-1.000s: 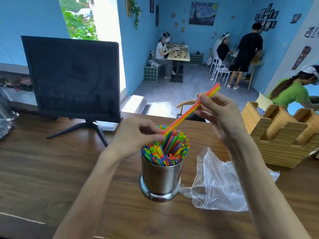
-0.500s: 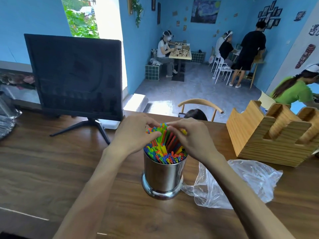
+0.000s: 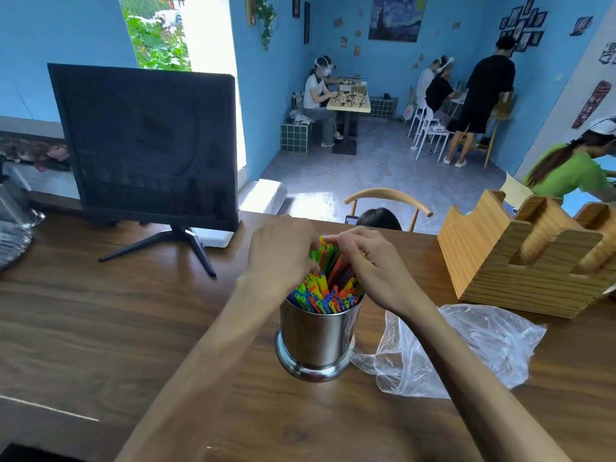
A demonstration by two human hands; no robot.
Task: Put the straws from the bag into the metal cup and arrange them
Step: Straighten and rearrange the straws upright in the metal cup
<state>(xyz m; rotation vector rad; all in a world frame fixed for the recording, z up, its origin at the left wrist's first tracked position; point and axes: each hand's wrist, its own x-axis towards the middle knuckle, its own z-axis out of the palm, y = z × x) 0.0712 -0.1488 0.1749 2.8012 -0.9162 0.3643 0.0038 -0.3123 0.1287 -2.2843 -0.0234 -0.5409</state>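
Shiny round metal cup stands on the dark brown wooden desk, packed with thin multicoloured plastic straws; crumpled clear plastic bag lies just right of it, touching its base. Left hand and right hand meet over the cup, each grip curled around the taller straw tops. Farther back: black monitor at left, light wooden holder at right.

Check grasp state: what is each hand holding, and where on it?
Both the left hand and right hand grip the straws near their upper ends, above the metal cup.
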